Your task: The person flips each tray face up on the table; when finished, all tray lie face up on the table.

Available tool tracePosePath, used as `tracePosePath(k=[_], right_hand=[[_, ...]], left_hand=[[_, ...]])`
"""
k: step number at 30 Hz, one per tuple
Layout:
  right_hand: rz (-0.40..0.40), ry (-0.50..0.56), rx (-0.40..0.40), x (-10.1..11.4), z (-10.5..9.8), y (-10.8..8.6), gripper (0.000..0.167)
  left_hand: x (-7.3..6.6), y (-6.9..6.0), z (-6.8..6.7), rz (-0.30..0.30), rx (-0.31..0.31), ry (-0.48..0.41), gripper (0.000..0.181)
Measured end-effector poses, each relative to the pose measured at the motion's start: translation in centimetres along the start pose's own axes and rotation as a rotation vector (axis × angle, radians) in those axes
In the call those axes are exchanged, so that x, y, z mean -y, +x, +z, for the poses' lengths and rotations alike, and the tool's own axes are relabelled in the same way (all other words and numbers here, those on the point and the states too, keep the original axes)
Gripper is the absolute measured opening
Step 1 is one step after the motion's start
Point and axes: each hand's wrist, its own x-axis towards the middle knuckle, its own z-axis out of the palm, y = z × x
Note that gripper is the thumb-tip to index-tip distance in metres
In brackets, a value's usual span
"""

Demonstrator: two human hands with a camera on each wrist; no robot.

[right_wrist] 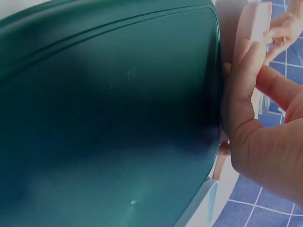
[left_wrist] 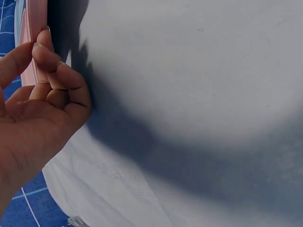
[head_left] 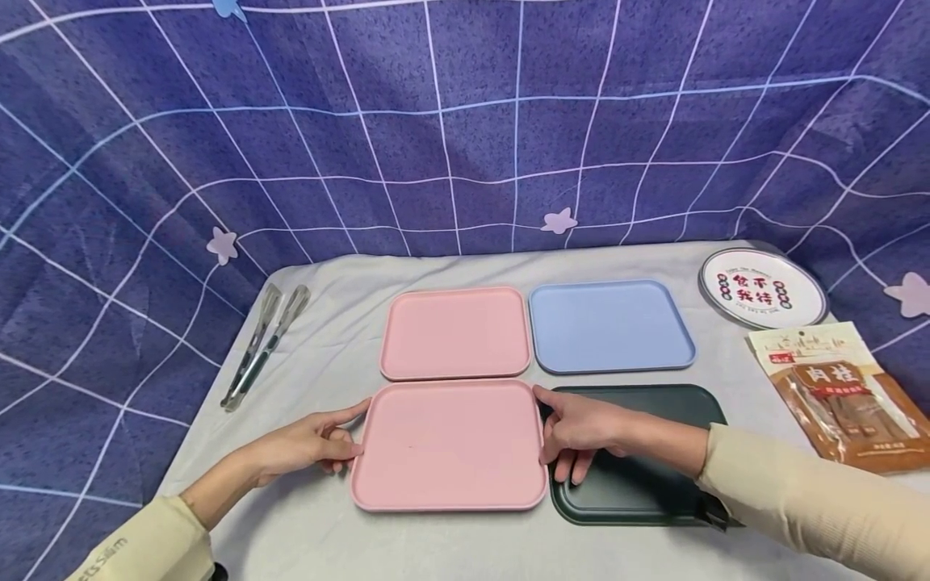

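Both hands hold the front pink tray (head_left: 450,448) by its two short sides. At its left side is my left hand (head_left: 308,444), the index finger stretched along the rim and other fingers bent; in the left wrist view, thumb and fingertips meet at the pink edge (left_wrist: 37,21). My right hand (head_left: 588,428) grips the right side, reaching across the dark green tray (head_left: 639,476), which its forearm partly covers. Whether the front pink tray touches the cloth, I cannot tell. Behind it lie another pink tray (head_left: 456,332) and a light blue tray (head_left: 610,327).
Metal tongs (head_left: 265,347) lie at the left of the white cloth (head_left: 327,315). On the far right are a white plate (head_left: 763,287) with red lettering and a brown-and-cream food packet (head_left: 843,395). A blue gridded curtain (head_left: 479,137) hangs behind the table.
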Motion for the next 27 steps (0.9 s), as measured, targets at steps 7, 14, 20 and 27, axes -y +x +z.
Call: tracePosePath(k=[7,14,20,27], right_hand=[[0.008,-0.034,-0.017,0.39,0.42,0.09,0.109],[0.005,-0.098,-0.031,0.52,0.73,0.05,0.108],[0.013,-0.106,-0.045,0.52,0.83,0.16,0.109],[0.018,-0.121,-0.045,0.59,0.89,0.21,0.108]], left_hand=[[0.02,0.05,-0.25,0.002,0.009,-0.022,0.085],[0.06,-0.02,-0.33,0.016,0.021,-0.053,0.085],[0.12,-0.11,-0.32,0.012,0.024,-0.049,0.086],[0.25,0.02,-0.30,0.032,0.017,-0.005,0.085]])
